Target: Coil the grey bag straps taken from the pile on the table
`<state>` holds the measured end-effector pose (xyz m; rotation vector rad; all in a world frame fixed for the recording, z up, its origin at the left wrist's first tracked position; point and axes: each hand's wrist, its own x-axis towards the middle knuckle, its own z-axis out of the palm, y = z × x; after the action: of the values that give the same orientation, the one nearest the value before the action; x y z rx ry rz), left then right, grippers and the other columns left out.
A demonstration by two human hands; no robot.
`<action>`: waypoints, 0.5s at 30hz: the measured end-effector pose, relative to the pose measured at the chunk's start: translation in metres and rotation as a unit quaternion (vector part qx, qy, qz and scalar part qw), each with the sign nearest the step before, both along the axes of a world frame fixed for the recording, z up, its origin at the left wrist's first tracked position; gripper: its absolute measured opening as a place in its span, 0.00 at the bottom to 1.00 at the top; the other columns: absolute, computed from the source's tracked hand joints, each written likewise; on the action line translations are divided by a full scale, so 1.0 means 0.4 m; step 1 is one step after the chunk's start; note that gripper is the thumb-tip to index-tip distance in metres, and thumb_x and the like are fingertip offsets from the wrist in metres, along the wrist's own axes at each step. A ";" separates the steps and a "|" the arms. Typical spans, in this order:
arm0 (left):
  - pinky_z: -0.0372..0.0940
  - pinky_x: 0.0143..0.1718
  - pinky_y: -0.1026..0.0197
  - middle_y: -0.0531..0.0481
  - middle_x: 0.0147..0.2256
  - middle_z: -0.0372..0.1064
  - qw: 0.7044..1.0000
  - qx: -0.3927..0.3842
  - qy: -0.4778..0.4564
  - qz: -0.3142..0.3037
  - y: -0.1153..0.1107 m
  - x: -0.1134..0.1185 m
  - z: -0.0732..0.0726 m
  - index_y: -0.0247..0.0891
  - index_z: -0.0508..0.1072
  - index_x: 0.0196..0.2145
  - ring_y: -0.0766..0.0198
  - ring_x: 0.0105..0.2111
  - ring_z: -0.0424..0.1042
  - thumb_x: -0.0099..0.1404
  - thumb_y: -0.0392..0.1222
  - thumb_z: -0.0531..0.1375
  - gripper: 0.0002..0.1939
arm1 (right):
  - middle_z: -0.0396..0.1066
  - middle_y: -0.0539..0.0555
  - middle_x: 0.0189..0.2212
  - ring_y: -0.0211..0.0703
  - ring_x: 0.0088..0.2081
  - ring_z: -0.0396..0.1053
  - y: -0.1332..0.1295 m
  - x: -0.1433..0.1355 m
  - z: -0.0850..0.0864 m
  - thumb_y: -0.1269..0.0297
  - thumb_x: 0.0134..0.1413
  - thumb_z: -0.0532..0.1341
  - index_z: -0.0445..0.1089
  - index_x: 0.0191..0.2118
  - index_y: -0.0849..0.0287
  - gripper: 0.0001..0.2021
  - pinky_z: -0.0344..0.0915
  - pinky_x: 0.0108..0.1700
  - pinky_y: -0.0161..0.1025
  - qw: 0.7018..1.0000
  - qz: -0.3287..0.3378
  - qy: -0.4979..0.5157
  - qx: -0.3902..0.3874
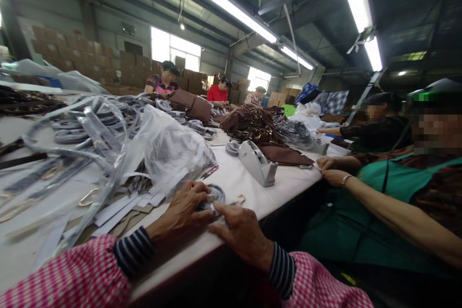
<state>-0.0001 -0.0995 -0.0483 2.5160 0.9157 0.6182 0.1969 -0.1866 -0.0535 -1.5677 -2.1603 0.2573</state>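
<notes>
Near the table's front edge lies a coiled grey strap (217, 193), which looks wrapped in clear plastic. My left hand (184, 209) curls its fingers over the coil's left side and presses it on the white tabletop. From the right, my right hand (241, 228) closes on the coil's near side, thumb and fingers together; the pinched part is hidden. A strap end with a tan tip (239, 198) sticks out beyond the right hand. Just past the coil stands a grey tape dispenser (257, 163), with another rolled strap (233, 148) beside it.
Plastic-wrapped straps (86, 125) and a clear plastic bag (171, 147) crowd the left. Paper strips (115, 211) lie near my left forearm. Brown bags (249, 122) are heaped further back. At right, a co-worker in a green apron (361, 211) works at the table edge.
</notes>
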 end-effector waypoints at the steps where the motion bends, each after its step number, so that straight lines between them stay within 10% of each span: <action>1: 0.59 0.53 0.47 0.47 0.51 0.69 1.000 0.002 -0.001 0.004 0.001 0.001 -0.006 0.42 0.78 0.39 0.47 0.53 0.62 0.69 0.48 0.62 0.09 | 0.79 0.57 0.50 0.54 0.52 0.76 0.001 -0.007 -0.014 0.53 0.65 0.65 0.71 0.59 0.54 0.21 0.67 0.50 0.42 1.000 -0.010 0.008 0.010; 15: 0.67 0.48 0.54 0.49 0.45 0.74 0.992 0.102 -0.076 -0.018 0.083 0.007 -0.117 0.49 0.81 0.37 0.50 0.47 0.68 0.66 0.57 0.63 0.12 | 0.79 0.56 0.39 0.55 0.41 0.77 0.088 -0.006 -0.129 0.59 0.59 0.61 0.70 0.51 0.46 0.14 0.70 0.39 0.43 0.982 -0.017 -0.131 0.133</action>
<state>0.0027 -0.0665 -0.0950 2.6122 0.7841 0.9204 0.1944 -0.1516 -0.1053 -1.5498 -2.2479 -0.2555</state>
